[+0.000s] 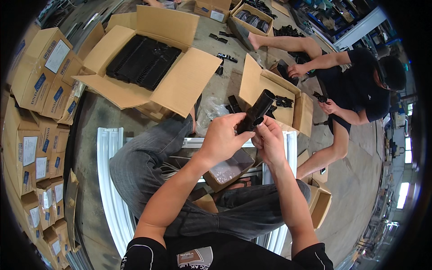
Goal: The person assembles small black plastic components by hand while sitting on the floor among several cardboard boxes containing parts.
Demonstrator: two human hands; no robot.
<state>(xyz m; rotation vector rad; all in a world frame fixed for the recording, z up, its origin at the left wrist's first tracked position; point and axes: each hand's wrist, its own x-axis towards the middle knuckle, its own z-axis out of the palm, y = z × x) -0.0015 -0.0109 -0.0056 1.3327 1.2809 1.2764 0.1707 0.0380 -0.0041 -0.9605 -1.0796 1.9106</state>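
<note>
In front of my chest I hold a glossy black tube-shaped part, tilted up to the right, with a smaller round opening low on its side. My left hand is closed around its lower left end. The fingertips of my right hand pinch it near the small opening; whether they hold a smaller piece there is hidden. Just beyond my hands stands an open cardboard box with black parts in it. Below them, between my legs, sits a small box with clear plastic on top.
A large open carton of stacked black ribbed parts stands ahead left. Taped cartons pile up at far left. A co-worker sits at right, holding black parts. White metal rails flank my legs. Loose black pieces lie on the floor.
</note>
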